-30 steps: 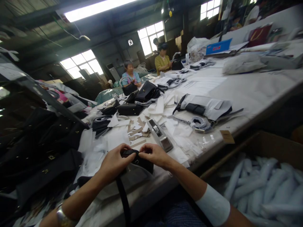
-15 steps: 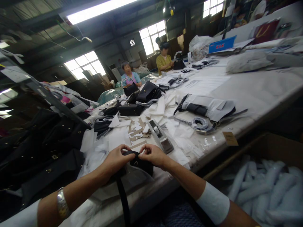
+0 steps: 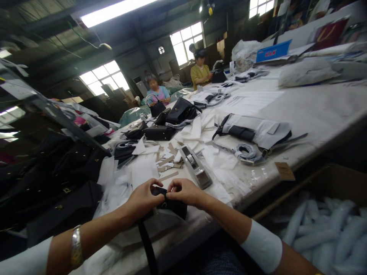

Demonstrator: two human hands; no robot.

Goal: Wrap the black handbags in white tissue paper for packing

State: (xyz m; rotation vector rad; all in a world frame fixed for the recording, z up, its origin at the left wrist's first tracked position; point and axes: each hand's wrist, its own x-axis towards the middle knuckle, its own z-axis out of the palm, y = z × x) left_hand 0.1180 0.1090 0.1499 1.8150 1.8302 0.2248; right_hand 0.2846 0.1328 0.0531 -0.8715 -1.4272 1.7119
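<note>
Taking the black bag as the middle of my clock, with twelve straight up my view, I have it low and near the centre, at the near edge of the table. Whether the table bears its weight I cannot tell. My left hand comes in from eight o'clock, thumb and forefinger curled and pinching the bag's top edge. My right hand comes from four o'clock, its fingertips pinching that same edge right beside the left thumb; the exact bit between them is too small to make out. A small metal ring shows just below my fingertips, and a dark strap hangs towards seven o'clock.

At one o'clock, near my right hand, I see a tape dispenser, with cardboard strips at twelve. Between one and two lies a partly wrapped bag, a coiled strap just beside it. White rolls fill a box at three; dark bags are heaped at nine. Two co-workers sit well apart from me, around twelve.
</note>
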